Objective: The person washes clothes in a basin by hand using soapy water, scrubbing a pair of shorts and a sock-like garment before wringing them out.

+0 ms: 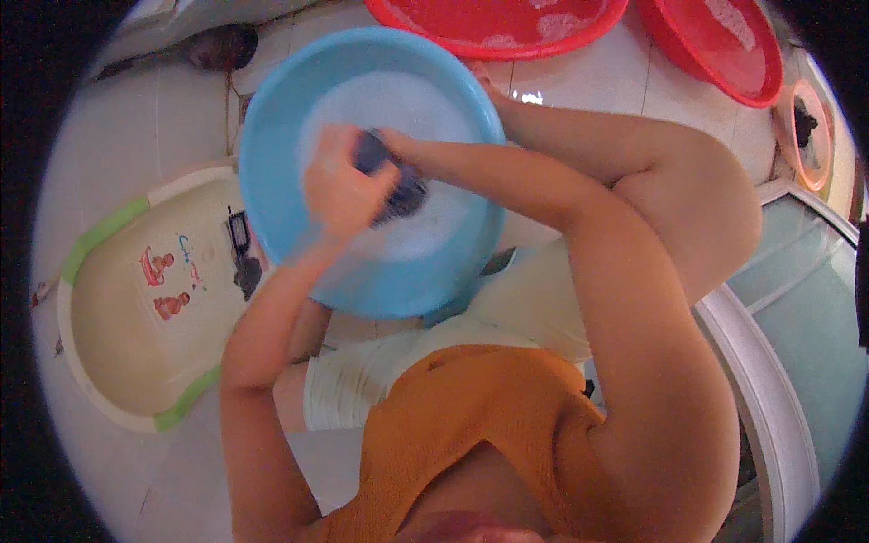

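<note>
A dark piece of wet cloth (406,193) is bunched between my two hands over the light blue plastic basin (380,295). Whitish, soapy-looking water (434,112) covers the basin's bottom. My left hand (343,186), blurred by motion, grips the cloth from the left. From the right, my right hand (400,148) holds the cloth's upper part; its fingers are mostly hidden by the cloth and my left hand.
A cream baby bathtub (108,332) with green grips lies at the left, dark items (248,271) at its right side. Two red basins (516,51) (723,75) stand at the top. At far right are a pink basin (815,170) holding something dark and a framed glass panel (794,285).
</note>
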A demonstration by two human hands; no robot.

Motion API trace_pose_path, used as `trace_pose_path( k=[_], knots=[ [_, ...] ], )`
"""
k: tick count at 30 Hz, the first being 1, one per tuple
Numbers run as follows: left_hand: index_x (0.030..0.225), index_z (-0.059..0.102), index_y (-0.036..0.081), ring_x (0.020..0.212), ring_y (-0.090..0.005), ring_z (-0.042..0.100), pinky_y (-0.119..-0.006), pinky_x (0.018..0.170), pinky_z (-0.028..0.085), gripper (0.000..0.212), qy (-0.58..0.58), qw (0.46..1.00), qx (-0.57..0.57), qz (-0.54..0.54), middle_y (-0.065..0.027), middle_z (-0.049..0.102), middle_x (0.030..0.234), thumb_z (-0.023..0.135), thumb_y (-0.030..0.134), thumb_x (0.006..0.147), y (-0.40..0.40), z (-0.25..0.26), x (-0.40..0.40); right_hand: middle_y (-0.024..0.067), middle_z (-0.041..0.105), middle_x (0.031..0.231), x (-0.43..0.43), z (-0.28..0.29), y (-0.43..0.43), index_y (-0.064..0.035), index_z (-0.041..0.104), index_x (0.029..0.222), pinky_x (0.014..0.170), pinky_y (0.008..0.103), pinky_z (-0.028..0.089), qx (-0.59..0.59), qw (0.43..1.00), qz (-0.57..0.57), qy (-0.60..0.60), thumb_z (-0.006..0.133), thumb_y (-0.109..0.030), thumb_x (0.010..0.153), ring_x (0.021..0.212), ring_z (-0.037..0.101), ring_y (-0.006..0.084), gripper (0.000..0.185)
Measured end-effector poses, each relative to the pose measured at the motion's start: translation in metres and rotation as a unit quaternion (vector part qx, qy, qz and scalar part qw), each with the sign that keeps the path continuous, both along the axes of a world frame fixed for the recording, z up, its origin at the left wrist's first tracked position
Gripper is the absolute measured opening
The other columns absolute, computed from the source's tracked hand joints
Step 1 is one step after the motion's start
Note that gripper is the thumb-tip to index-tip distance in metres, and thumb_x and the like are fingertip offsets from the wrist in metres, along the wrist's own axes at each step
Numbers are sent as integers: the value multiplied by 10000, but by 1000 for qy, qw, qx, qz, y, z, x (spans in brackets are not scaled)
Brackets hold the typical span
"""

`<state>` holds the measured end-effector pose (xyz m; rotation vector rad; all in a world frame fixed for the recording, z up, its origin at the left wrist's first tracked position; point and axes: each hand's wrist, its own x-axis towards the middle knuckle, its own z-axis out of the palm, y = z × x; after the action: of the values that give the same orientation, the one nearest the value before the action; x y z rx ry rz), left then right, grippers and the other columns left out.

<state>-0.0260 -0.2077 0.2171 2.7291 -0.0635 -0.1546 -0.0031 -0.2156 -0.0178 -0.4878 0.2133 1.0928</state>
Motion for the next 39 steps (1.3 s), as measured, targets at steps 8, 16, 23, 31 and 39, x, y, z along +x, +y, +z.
trace_pose_path(
  k=[8,16,23,31,39],
  knots=[
    [950,463,-53,749,-217,565,-342,669,478,384,-38,806,-486,336,-136,558,853,623,176,687,42,29,144,171,438,1136,72,99,-38,-21,407,1120,850,534,363,43,946,-252,197,302,-521,836,998,461,310,585],
    [1107,372,-4,813,-242,571,-394,637,498,430,131,560,-721,386,-145,543,944,555,111,735,-14,-122,200,140,536,778,14,40,-12,11,472,915,622,407,496,-253,964,74,21,437,-170,823,641,549,224,206],
    [1048,485,43,861,-223,562,-336,568,496,349,172,776,-482,369,-146,585,867,586,168,738,-62,-110,197,196,577,961,25,-58,-44,15,524,998,753,419,467,-529,537,253,-607,481,-117,738,856,582,327,295],
    [771,588,50,524,-127,541,-255,482,446,144,300,874,-311,223,-36,560,604,545,187,760,106,-195,52,236,402,1203,9,23,-73,-22,266,1265,897,446,368,-507,500,431,-555,528,-214,731,1124,401,350,625],
    [1050,540,66,963,-310,524,-408,791,416,433,210,971,-75,79,-190,552,1021,569,226,650,50,-258,-174,239,398,1199,-116,-56,-42,-13,299,1253,913,446,345,-565,463,361,-579,593,-261,687,1110,403,354,684]
  ],
)
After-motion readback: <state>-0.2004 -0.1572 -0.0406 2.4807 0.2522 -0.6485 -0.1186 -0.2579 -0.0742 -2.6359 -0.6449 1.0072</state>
